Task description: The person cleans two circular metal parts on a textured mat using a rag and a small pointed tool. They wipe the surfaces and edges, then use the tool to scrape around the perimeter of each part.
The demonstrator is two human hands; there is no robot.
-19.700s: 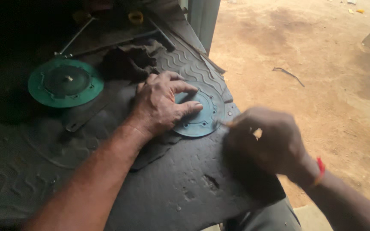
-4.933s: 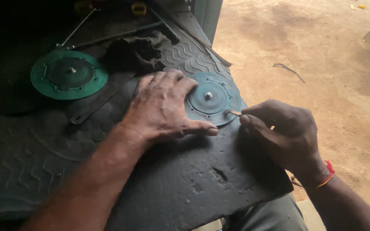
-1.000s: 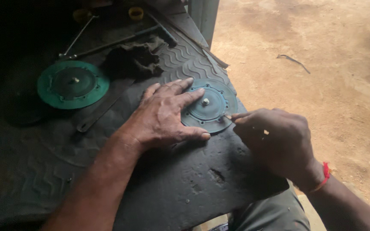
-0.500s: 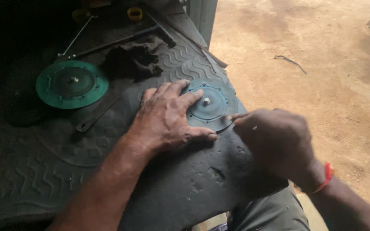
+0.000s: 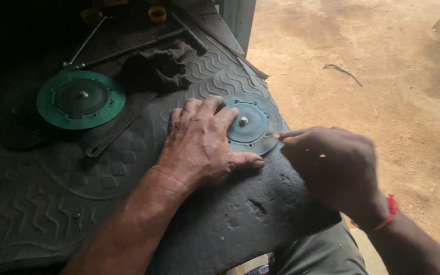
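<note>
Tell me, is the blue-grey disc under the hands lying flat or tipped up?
Flat. The blue-grey disc lies face up on the rubber mat, its centre bolt pointing up, the left hand spread over its edge.

I see no packages, labels, signs or screens anywhere in my view, neither on the worktop nor on the ground beyond it to the right.
</note>
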